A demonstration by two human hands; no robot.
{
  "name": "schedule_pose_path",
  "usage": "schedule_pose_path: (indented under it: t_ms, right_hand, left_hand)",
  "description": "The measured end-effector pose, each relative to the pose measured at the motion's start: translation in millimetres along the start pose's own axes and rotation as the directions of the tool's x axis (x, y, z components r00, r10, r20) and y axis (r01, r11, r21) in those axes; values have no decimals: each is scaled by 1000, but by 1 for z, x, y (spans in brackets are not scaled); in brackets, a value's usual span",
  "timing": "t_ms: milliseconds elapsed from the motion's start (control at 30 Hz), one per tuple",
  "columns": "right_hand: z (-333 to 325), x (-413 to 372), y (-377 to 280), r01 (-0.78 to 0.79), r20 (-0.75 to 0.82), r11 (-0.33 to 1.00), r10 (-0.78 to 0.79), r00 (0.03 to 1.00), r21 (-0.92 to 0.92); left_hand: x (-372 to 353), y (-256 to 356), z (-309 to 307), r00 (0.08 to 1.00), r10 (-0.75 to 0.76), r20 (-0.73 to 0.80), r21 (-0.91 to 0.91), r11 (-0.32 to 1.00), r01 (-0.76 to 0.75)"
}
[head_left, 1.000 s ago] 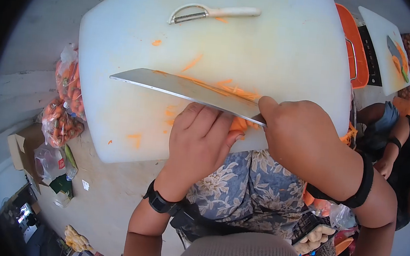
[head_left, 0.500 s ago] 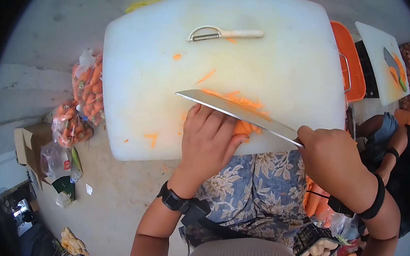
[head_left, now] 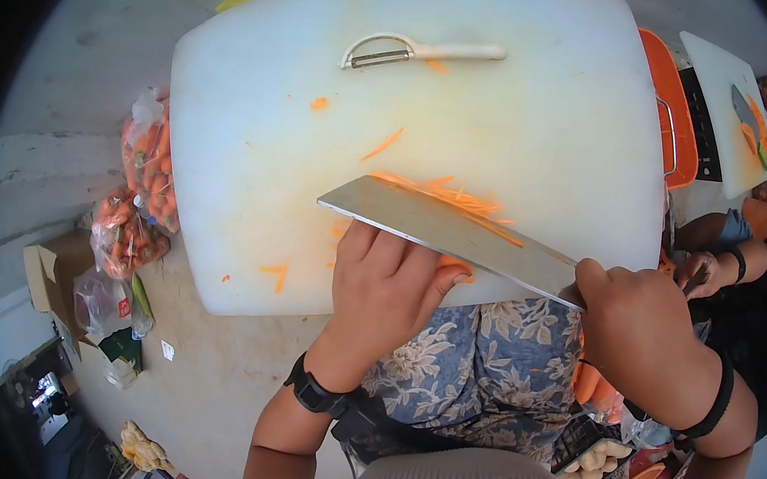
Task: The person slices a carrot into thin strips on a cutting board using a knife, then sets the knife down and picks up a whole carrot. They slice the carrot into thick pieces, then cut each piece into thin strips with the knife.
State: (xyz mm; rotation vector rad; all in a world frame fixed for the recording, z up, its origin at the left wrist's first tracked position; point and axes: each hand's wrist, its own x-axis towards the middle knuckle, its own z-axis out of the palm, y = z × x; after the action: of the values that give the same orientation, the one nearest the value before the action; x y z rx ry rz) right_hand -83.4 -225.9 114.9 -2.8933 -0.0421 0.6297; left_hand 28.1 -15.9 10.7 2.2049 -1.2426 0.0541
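Note:
My right hand (head_left: 638,333) is closed round the handle of a broad cleaver (head_left: 454,228). Its blade slants across the white cutting board (head_left: 251,171), with the flat face turned up towards me. Bent fingers of my left hand (head_left: 389,282) press down at the blade's near edge. Carrot slices (head_left: 455,267) show between its thumb and the cleaver; the rest are hidden under hand and blade. Thin carrot shreds (head_left: 461,199) lie in a pile along the blade's far side. Farther back rests a white peeler (head_left: 424,54), touched by neither hand.
Bags of carrots (head_left: 155,162) stand left of the board, above an open cardboard box (head_left: 52,277). To the right are an orange basin (head_left: 673,110) and a second cutting board (head_left: 713,77) with a knife. A co-worker's hand (head_left: 717,272) is close to my right arm.
The cleaver's blade has tilted flatter, showing more of its face. My hands stay near the same spot on the board. A co-worker's hand has come forward at the right.

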Motion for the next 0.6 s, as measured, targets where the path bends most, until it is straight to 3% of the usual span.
schedule_pose_path:
  t_ms: [233,433,500,600]
  right_hand:
    - [1,14,-3,-6,-1,1000,6,1000,8]
    - [24,53,-6,88,-211,976,-45,976,201]
    - [23,51,-6,-2,-182,970,48,982,241]
    - [17,36,-8,-1,-192,979,40,980,202]
  left_hand:
    - [2,1,-3,1000,4,31,-6,1000,-4]
    - [1,-1,2,998,42,-50,37,999,-40]
    - [-2,-3,4,997,39,-66,29,999,-37]
    - [0,-2,3,996,34,-86,22,999,-32]
